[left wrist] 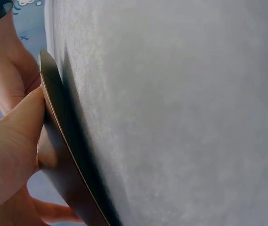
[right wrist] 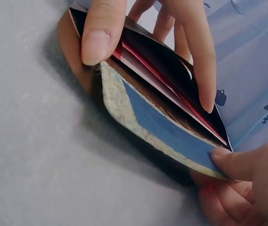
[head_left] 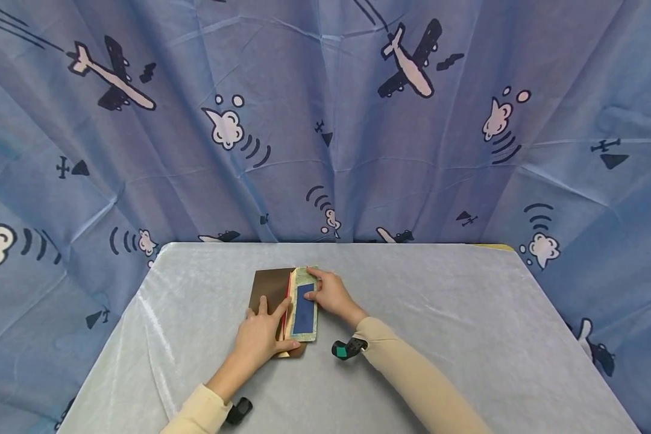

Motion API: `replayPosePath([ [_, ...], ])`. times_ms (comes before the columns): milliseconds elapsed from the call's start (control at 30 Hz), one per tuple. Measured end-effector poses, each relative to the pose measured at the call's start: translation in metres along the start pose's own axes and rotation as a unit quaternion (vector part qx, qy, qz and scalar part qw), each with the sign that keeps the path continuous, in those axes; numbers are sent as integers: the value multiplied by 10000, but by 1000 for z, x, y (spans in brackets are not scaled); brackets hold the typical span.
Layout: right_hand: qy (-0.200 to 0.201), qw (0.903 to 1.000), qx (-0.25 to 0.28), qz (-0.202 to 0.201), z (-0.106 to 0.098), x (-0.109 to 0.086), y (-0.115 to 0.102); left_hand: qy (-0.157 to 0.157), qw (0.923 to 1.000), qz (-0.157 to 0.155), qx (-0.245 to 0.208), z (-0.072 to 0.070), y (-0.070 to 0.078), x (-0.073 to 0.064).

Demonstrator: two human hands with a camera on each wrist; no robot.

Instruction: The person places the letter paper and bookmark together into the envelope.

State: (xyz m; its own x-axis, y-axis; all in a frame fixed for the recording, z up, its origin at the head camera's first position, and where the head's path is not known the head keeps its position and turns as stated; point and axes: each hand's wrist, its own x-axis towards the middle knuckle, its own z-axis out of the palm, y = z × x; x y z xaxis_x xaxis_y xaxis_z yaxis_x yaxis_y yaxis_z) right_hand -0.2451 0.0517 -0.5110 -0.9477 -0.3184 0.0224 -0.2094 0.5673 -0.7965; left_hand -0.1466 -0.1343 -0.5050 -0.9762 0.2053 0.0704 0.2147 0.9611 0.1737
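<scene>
A flat brown folder-like booklet point(head_left: 271, 286) lies on the table, spread partly open. Red and white sheets point(right wrist: 164, 88) show between its covers in the right wrist view. Its right side is a pale mottled panel with a blue rectangle point(head_left: 304, 308). My left hand point(head_left: 257, 336) spreads over the brown part, its fingers extended and its thumb point(right wrist: 97, 44) pressing the near edge. My right hand point(head_left: 332, 295) pinches the right edge of the mottled panel, thumb on the blue area. In the left wrist view the brown cover point(left wrist: 70, 165) is tilted, raised off the cloth along one edge.
A pale grey cloth point(head_left: 439, 319) covers the table. Behind it hangs a blue curtain point(head_left: 325, 120) printed with planes and clouds. Dark bands with small devices point(head_left: 349, 348) sit at both wrists. A yellow strip point(head_left: 493, 246) shows at the table's far right edge.
</scene>
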Motion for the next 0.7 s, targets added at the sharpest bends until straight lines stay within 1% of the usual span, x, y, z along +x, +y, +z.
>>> replayPosePath([
  [167, 81, 10000, 40, -15, 4, -1, 2, 48, 10000, -7, 33, 0, 0, 0],
  [500, 49, 9999, 113, 4, 9, 0, 0, 76, 10000, 2, 3, -1, 1, 0],
  [700, -83, 9999, 61, 42, 11, 2, -3, 31, 10000, -12, -20, -2, 1, 0],
])
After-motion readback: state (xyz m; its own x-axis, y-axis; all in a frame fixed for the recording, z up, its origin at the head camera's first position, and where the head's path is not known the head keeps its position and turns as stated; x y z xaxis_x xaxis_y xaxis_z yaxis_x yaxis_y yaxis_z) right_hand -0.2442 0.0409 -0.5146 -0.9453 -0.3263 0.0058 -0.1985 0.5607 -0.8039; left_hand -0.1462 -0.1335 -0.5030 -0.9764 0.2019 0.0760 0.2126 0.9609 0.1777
